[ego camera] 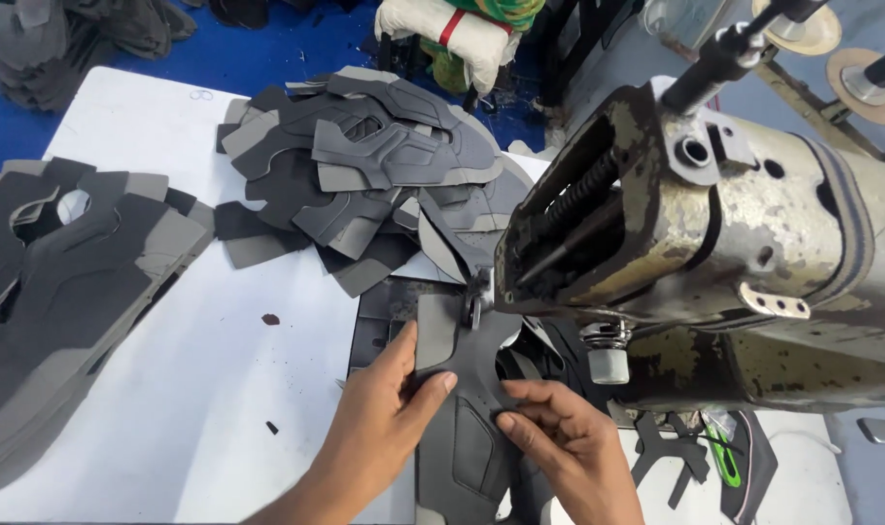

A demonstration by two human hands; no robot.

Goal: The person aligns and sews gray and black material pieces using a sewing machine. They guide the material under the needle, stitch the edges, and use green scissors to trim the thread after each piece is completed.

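Note:
A dark grey cut shoe-upper piece (459, 342) lies under the presser foot (477, 303) of an old, worn sewing machine (714, 224). My left hand (384, 413) pinches the piece's left edge with thumb on top. Fingertips of my right hand (564, 433) press down on the piece's lower right part, beside the machine's base. The needle area is partly hidden by the machine head.
A heap of grey and black cut pieces (364, 165) lies behind the machine on the white table (219, 379). Another stack (53, 282) sits at the left. Small black scraps and a green tool (724, 462) lie at the lower right. Thread-spool stands (802, 29) stand at the upper right.

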